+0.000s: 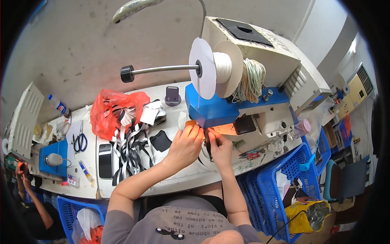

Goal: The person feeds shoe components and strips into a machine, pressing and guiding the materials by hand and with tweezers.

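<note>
Both hands work close together at the front of a blue-headed machine (211, 107). My right hand (220, 149) is closed on a small dark piece of material (208, 140), pinching it with thumb and fingers. My left hand (187, 142) is closed just left of it, its fingertips under the edge of the blue head; what they grip is hidden. An orange glow lights the metal plate (224, 129) beside the fingers. A black fabric piece (161, 141) lies left of my left hand, near a bundle of black and white strips (132, 152).
A white spool (203, 69) on a metal rod juts out above the machine. On the table are a red plastic bag (107, 110), a phone (105, 161) and scissors (80, 140). Blue baskets (266, 203) stand at right. Another person's arm (38, 203) shows far left.
</note>
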Motion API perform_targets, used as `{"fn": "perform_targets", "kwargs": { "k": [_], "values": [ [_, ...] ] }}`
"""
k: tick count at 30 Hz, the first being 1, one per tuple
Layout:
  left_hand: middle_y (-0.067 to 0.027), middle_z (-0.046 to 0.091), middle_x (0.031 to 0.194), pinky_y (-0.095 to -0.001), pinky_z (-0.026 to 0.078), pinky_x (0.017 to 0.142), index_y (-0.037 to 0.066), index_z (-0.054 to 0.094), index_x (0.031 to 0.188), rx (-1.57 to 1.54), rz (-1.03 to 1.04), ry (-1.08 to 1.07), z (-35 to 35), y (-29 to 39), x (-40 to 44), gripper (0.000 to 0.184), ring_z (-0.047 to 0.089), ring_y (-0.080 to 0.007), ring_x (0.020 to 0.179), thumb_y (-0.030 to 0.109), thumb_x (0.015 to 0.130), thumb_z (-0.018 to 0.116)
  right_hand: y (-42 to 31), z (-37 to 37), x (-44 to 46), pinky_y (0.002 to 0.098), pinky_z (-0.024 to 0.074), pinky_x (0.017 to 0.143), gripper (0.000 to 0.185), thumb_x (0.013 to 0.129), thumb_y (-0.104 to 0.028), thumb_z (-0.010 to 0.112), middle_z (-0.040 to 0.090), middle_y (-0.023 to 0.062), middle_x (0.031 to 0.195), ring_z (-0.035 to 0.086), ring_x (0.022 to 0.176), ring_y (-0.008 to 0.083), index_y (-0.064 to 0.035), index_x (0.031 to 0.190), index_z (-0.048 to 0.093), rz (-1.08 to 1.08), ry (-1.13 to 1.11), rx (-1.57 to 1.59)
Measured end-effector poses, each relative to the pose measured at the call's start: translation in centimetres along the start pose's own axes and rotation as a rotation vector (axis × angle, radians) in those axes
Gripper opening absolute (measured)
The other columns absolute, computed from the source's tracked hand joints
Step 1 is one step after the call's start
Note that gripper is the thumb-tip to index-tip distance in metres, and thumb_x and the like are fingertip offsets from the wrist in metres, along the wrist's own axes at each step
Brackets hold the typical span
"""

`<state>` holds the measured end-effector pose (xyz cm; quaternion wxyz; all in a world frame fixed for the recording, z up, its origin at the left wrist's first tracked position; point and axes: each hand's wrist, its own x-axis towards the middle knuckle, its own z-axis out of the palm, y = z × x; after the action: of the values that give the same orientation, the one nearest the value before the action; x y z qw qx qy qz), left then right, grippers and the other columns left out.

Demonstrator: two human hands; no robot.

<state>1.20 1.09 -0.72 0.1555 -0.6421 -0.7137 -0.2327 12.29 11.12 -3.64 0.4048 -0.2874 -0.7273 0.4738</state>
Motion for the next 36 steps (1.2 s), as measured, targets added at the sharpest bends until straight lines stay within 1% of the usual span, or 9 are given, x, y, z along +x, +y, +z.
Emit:
{"fn": "perform_targets", "kwargs": {
  "k": [4,7,11,14,20,28,32,35,36],
  "values": [
    [-0.0124,0.057,0.106,-0.0365,0.041,0.074,-0.001,0.055,0.109,0.016,-0.005,0.002,0.3,-0.1,-0.1,0.035,0.051,-0.0267,0.100,0.011,0.076,0.060,-0.6,0.1,-0.2,0.0233,0.0391,0.051,0.022,0.090,-0.014,0.062,0.059,0.0054,0.061,0.046,0.054,0.0050,0.0003,0.106,0.068,-0.050,0.035,-0.058],
    [-0.0118,0.058,0.106,-0.0308,0.040,0.070,-0.003,0.058,0.106,0.069,0.033,0.042,0.4,-0.3,0.0,0.036,0.051,-0.0217,0.091,0.014,0.074,0.057,-0.5,0.3,-0.3,0.0224,0.0391,0.050,0.022,0.089,-0.013,0.063,0.059,0.0053,0.061,0.046,0.054,0.0041,-0.0001,0.106,0.068,-0.081,0.052,-0.046],
    [-0.0127,0.057,0.109,-0.0306,0.040,0.071,-0.005,0.057,0.107,0.075,0.030,0.021,0.2,-0.3,-0.2,0.037,0.051,-0.0221,0.093,0.012,0.074,0.056,-0.4,0.3,-0.4,0.0223,0.0393,0.049,0.022,0.089,-0.012,0.064,0.061,0.0069,0.062,0.046,0.052,0.0039,-0.0003,0.107,0.068,-0.044,0.032,-0.065],
    [-0.0141,0.057,0.113,-0.0304,0.041,0.072,-0.006,0.057,0.108,0.078,0.052,0.020,0.1,-0.5,-0.3,0.038,0.052,-0.0228,0.095,0.011,0.073,0.055,0.8,0.5,-0.4,0.0215,0.0423,0.050,0.022,0.089,-0.010,0.063,0.065,0.0081,0.064,0.051,0.053,0.0043,-0.0001,0.108,0.068,-0.043,0.022,-0.013],
    [-0.0173,0.055,0.118,-0.0314,0.042,0.076,-0.007,0.054,0.111,0.034,0.089,0.029,0.2,-0.7,-0.6,0.041,0.051,-0.0250,0.100,0.008,0.073,0.055,-0.1,0.6,-0.4,0.0197,0.0470,0.056,0.022,0.090,-0.008,0.061,0.067,0.0070,0.067,0.061,0.060,0.0061,0.0008,0.110,0.066,-0.004,0.004,0.062],
    [-0.0178,0.054,0.121,-0.0330,0.043,0.078,-0.004,0.052,0.111,0.031,0.110,0.051,0.1,-0.9,-0.9,0.041,0.051,-0.0260,0.102,0.006,0.072,0.055,0.2,0.5,-0.4,0.0197,0.0400,0.048,0.022,0.090,-0.009,0.062,0.064,0.0050,0.060,0.052,0.051,0.0028,-0.0009,0.109,0.067,-0.041,0.015,0.009],
    [-0.0170,0.056,0.118,-0.0335,0.043,0.078,-0.004,0.054,0.106,0.000,0.106,0.016,-0.3,-1.1,-0.7,0.033,0.052,-0.0258,0.101,0.007,0.075,0.056,0.0,0.5,-0.3,0.0195,0.0388,0.048,0.022,0.089,-0.009,0.062,0.062,0.0048,0.057,0.050,0.048,0.0019,-0.0012,0.109,0.068,-0.065,0.016,-0.036],
    [-0.0147,0.057,0.113,-0.0352,0.043,0.079,-0.003,0.057,0.102,-0.065,0.090,-0.016,-0.8,-1.3,-0.1,0.028,0.053,-0.0265,0.101,0.008,0.076,0.059,0.1,0.2,-0.4,0.0203,0.0442,0.054,0.020,0.090,-0.009,0.062,0.065,0.0037,0.066,0.059,0.058,0.0055,-0.0006,0.108,0.068,-0.014,-0.022,-0.047],
    [-0.0136,0.058,0.110,-0.0366,0.044,0.080,-0.002,0.058,0.103,-0.101,0.084,-0.037,-1.0,-1.5,0.1,0.029,0.053,-0.0275,0.102,0.008,0.076,0.061,0.2,0.2,-0.4,0.0219,0.0442,0.052,0.021,0.088,-0.008,0.063,0.065,0.0054,0.067,0.059,0.055,0.0082,-0.0029,0.107,0.068,-0.101,0.018,-0.105]
  ]
}}
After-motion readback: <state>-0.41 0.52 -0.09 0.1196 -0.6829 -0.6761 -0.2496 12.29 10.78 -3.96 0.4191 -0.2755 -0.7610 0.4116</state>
